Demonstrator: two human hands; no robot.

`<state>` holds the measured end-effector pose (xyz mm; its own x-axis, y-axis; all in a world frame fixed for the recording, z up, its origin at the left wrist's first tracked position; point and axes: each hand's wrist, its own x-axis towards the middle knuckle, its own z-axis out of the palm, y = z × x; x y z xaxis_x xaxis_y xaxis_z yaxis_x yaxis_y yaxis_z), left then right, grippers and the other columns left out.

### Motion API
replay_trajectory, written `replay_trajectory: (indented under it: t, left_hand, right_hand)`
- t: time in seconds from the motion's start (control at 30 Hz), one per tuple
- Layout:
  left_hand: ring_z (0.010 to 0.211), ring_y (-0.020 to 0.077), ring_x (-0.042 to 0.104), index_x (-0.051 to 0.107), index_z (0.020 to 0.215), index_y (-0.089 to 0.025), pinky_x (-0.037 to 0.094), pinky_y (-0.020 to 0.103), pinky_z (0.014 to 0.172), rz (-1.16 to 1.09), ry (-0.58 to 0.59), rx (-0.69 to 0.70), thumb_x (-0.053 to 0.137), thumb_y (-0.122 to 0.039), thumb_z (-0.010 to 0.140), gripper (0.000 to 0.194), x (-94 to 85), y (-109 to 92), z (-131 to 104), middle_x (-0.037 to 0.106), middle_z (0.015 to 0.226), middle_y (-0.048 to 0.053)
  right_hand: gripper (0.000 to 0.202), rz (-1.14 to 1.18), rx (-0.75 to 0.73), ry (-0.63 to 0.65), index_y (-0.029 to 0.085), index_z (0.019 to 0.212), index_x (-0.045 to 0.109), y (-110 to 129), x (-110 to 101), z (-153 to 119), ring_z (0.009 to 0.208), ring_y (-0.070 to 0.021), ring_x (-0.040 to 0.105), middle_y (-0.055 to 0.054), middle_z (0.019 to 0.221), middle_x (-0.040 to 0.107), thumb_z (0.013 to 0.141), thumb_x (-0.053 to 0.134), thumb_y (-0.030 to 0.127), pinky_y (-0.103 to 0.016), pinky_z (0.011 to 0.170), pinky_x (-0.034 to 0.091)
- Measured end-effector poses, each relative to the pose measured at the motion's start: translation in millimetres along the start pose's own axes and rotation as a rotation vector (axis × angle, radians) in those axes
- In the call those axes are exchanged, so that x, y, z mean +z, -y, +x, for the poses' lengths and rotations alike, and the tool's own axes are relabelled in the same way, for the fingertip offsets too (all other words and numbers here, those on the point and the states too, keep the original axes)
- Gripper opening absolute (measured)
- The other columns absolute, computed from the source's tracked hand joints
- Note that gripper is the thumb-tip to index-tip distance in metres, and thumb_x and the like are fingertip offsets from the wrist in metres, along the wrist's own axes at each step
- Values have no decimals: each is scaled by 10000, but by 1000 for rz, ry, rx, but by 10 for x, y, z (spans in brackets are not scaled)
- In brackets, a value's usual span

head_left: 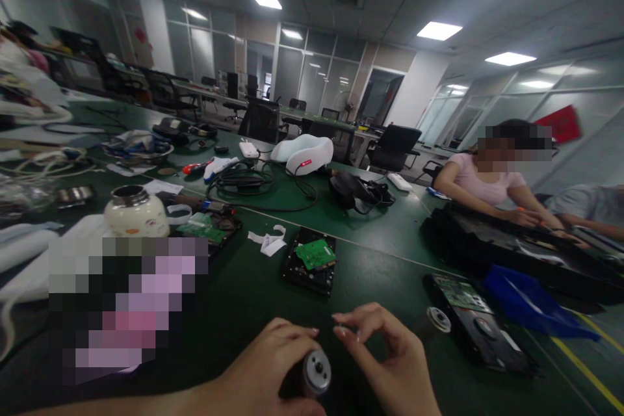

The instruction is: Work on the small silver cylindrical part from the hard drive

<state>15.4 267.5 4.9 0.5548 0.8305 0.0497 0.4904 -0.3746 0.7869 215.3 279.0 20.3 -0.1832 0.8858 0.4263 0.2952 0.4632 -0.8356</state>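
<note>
At the bottom centre, my left hand (273,364) is closed around a small cylindrical motor (316,372), its round metal end with dark holes tilted toward me. Just to the right, my right hand (385,354) pinches thumb and index finger together. Something tiny may be between those fingertips, but I cannot make it out. The hands are close but apart. Beyond them lies a black hard drive (297,276) with a loose green circuit board (316,253) on top. Right of my right hand rests a round metal part (439,320) beside a long black device with exposed circuitry (472,318).
A cream jar (136,211) and another green board (205,227) stand left, near a blurred-out item (131,312). Paper scraps (268,242), coiled black cables (244,179) and a neck pillow (309,155) lie farther back. A blue plastic bag (531,302) lies right, near a seated person (492,182).
</note>
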Motion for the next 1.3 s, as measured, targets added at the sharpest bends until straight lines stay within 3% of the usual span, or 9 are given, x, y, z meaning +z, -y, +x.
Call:
replay_trajectory:
  t: [0.13,0.27,0.47,0.63,0.73,0.83,1.2,1.3]
  left_hand:
    - [1201,313,524,682,1097,-197,416,418,1004,3,-1,-18,854,-427,644,537,-9,3,-1,628,1281,104]
    - [1183,306,533,682,1107,-208,420,416,1001,13,-12,-21,858,-411,647,533,-16,-11,-9,638,1267,90]
    - [1169,305,539,686,1102,-190,425,420,991,14,-11,-8,858,-420,643,542,-4,-14,-8,643,1253,99]
    - [1170,298,546,684,1090,-194,419,408,995,6,9,-9,875,-358,635,520,-11,-34,7,666,1219,88]
    - [1161,287,557,671,1122,-233,417,413,998,-32,-3,28,857,-345,667,504,-8,-31,-3,668,1220,57]
    - [1179,304,550,666,1146,-213,409,426,1003,-33,0,39,849,-384,670,537,-5,-12,-17,649,1255,89]
    - [1178,293,553,685,1097,-184,413,392,995,-8,14,19,863,-326,664,490,-16,-34,1,671,1219,92]
    - [1189,291,545,681,1094,-165,409,391,999,2,27,13,855,-337,679,482,-33,-47,2,665,1225,109]
  right_hand:
    - [237,-11,182,59,206,625,529,-223,-49,66,835,-242,713,-49,771,725,790,695,239,-352,772,534]
    - [154,-79,197,201,189,653,608,-309,-53,59,839,-246,704,-61,803,713,776,698,208,-378,787,524]
    - [148,-147,141,204,201,631,647,-293,-46,54,893,-252,679,-59,802,733,762,704,164,-396,812,504]
    - [245,4,107,91,199,574,575,-106,-22,51,800,-209,693,-62,792,728,786,697,192,-331,746,534]
    - [277,69,-17,138,205,553,574,62,15,32,762,-187,680,-58,777,740,806,682,184,-295,685,542]
    - [297,63,-118,198,211,531,585,146,49,8,740,-180,670,-44,769,756,807,676,152,-289,660,542]
    - [307,8,-224,231,215,530,572,144,82,-16,699,-163,663,-10,753,761,795,702,132,-266,628,531]
    - [248,-20,-199,180,213,579,575,129,89,-29,654,-157,647,-3,686,727,746,739,133,-254,606,519]
